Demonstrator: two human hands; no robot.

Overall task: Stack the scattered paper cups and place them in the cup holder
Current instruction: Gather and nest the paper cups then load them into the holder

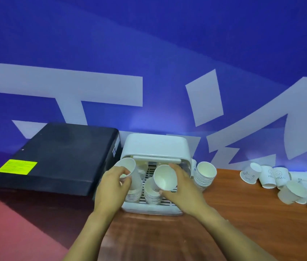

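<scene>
Nearest: two forearms reaching forward over the wooden table [243,213] toward the cup holder [154,146].

Left hand [111,187]: fingers curled round the rim of a tilted stack of paper cups [130,176] at the left side of the holder's tray, mouth turned toward the camera.

Right hand [182,187]: thumb and fingers wrapped round a single paper cup [165,178], tilted, held over a second stack [151,193] standing on the slatted tray. Not yet nested, as far as can be judged.

Further in: more stacked cups under the raised white lid, count not readable.

Just beside the holder, right: a leaning stack [204,175] on the table, outside the holder.

Well apart, far right: loose cups [273,178] lying on their sides, unstacked.

Progress, as a judgement: partly done. Several stacks already in the tray; remaining: seat the held cup, move the side stack in, gather and stack the scattered group.

Legible writing: "HELLO" with a smiley on two loose cups. Yellow label [17,167] on the black case [58,159]: text too small to read. Large white characters on the blue wall [149,44], cut off, not readable.
</scene>
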